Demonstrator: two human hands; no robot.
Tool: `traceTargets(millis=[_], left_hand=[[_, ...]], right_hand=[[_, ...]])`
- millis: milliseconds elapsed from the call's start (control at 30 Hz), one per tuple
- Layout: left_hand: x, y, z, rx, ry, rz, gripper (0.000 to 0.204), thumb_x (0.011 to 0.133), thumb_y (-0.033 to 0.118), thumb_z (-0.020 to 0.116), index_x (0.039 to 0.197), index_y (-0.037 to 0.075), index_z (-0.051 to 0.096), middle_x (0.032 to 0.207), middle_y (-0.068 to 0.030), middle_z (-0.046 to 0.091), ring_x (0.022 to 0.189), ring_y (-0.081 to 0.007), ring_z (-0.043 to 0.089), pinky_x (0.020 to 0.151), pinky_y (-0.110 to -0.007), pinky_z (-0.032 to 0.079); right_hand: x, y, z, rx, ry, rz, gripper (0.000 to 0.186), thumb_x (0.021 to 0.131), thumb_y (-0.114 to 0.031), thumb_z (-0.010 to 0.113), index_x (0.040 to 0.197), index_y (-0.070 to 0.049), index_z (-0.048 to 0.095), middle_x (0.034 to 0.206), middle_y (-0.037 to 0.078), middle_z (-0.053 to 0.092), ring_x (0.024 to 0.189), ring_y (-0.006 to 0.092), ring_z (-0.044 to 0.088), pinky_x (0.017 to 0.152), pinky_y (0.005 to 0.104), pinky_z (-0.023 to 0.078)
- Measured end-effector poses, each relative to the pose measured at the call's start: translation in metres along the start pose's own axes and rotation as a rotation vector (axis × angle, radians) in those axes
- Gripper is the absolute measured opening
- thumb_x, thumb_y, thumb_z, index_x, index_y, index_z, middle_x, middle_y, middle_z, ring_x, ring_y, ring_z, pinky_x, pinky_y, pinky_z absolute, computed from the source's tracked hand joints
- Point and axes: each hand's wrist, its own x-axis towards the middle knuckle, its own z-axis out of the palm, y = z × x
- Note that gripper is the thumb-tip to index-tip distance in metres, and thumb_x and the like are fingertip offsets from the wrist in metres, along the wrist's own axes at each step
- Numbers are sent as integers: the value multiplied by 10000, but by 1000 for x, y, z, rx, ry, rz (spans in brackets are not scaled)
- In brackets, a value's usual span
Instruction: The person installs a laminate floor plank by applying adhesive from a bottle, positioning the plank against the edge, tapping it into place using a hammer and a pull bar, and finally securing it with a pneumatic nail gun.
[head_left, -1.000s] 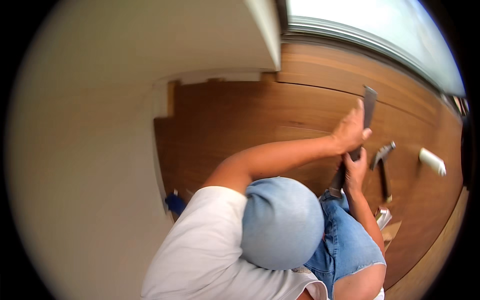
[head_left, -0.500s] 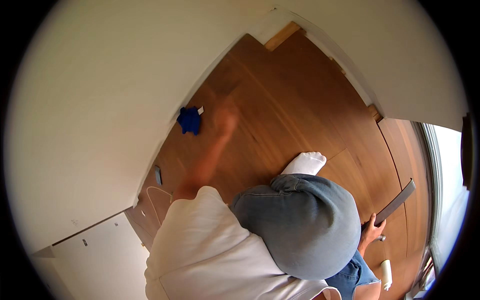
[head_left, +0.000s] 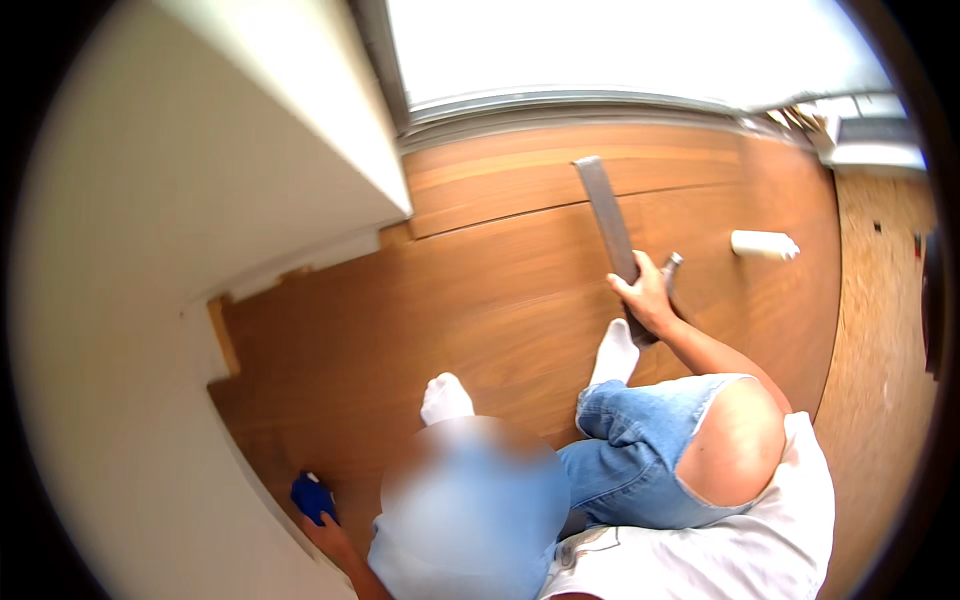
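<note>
On the wooden floor point(head_left: 400, 320) at the lower left, my left hand point(head_left: 326, 538) is at the near edge of a bunched blue cloth point(head_left: 312, 496) with a small white tag. Its fingers close on the cloth, partly hidden by it. My right hand point(head_left: 648, 293), ahead and to the right, grips a long flat grey bar point(head_left: 604, 205) near its closer end. The bar points away toward the window side. Just right of that hand lies a hammer point(head_left: 674, 263) with a metal head, its handle partly hidden behind my hand.
A white bottle point(head_left: 762, 244) lies on its side at the right. Wooden spacer blocks point(head_left: 222, 335) sit along the floor's edge by the white wall point(head_left: 130, 300). A window frame point(head_left: 560, 105) bounds the far side. Bare lighter board point(head_left: 880, 330) begins at the right.
My view has swung right toward the window. My left hand, blurred over the floor before, has reached the blue cloth. My right hand still grips the grey bar.
</note>
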Motion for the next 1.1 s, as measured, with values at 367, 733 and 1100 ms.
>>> traceTargets(millis=[367, 733, 1100], left_hand=[[36, 496, -137, -399, -1258, 1024, 417, 966, 96, 600, 1373, 14, 564, 1224, -152, 522, 1107, -311, 579, 972, -374, 479], [-45, 694, 49, -218, -1499, 1342, 499, 947, 172, 672, 1421, 50, 576, 1343, -182, 605, 1273, -322, 561, 1104, -411, 429], [-176, 683, 137, -1053, -1593, 577, 490, 1028, 206, 584, 1492, 79, 493, 1284, -121, 547, 1014, -219, 617, 970, -366, 502]], right_hand=[[31, 7, -6, 185, 130, -18, 443, 858, -259, 796, 1146, 30, 624, 912, 76, 669, 812, 137, 617, 723, 323, 519], [63, 14, -34, 346, 150, -106, 465, 850, -241, 796, 1177, 45, 629, 881, 84, 703, 803, 156, 666, 730, 317, 549], [102, 7, -28, 142, 120, -47, 478, 827, -286, 774, 1155, 34, 638, 915, 181, 725, 862, 274, 719, 779, 388, 564]])
